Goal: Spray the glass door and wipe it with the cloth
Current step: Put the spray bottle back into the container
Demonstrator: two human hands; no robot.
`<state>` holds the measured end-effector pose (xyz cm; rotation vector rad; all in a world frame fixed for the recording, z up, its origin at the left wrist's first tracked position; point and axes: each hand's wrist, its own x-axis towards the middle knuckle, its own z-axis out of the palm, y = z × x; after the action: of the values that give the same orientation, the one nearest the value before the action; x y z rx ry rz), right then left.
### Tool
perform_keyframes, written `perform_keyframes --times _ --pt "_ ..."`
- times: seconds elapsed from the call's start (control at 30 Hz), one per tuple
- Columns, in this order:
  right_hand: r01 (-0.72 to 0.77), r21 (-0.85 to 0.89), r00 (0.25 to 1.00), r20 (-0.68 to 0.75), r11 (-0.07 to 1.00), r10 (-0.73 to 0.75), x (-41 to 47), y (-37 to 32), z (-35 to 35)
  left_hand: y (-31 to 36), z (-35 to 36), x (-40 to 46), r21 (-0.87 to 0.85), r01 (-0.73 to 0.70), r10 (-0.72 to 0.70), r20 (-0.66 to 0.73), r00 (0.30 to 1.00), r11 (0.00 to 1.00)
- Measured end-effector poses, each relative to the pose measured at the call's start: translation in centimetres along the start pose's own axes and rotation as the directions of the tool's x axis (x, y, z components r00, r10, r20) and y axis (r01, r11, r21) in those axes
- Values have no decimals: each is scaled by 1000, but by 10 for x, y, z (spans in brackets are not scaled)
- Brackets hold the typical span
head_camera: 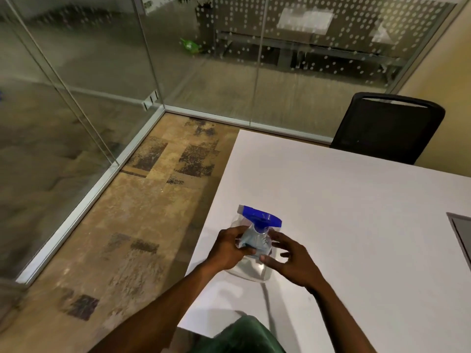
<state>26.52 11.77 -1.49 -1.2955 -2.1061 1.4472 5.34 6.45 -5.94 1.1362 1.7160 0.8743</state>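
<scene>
A clear spray bottle [254, 270] with a blue trigger head [260, 215] stands on the white table [356, 225] near its left edge. My left hand [228, 247] is closed around the bottle's left side and pinches a pale blue piece, perhaps the cloth [252, 239], against the bottle's neck. My right hand [290, 261] is at the bottle's right side with fingers spread; only the thumb tip touches the bottle low down. The glass door [63, 80] stands to the left, across the carpet, with a metal fitting [151, 99] at its bottom corner.
A black mesh chair [387, 126] is at the table's far side. Glass walls [254, 59] with dot patterns close the room's back. Patterned carpet [127, 212] lies between table and glass. A dark grey panel [462, 233] sits at the table's right edge.
</scene>
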Motion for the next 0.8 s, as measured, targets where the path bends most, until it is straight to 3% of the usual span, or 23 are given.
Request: perform_keyframes --times 0.3,0.47,0.67,0.8 --pt "13 -227 990 -131 974 -43 24 49 58 -21 13 3 111 57 -61 32 998 992" --pt "-28 -293 995 -97 956 -1 29 58 69 -30 21 2 167 125 -126 -3 992 978" --pt "-41 -384 999 -42 922 27 27 61 80 -48 21 1 357 139 -153 10 988 924" --pt "-45 -408 999 -27 912 37 26 64 83 -55 23 -1 323 175 -192 20 981 930"
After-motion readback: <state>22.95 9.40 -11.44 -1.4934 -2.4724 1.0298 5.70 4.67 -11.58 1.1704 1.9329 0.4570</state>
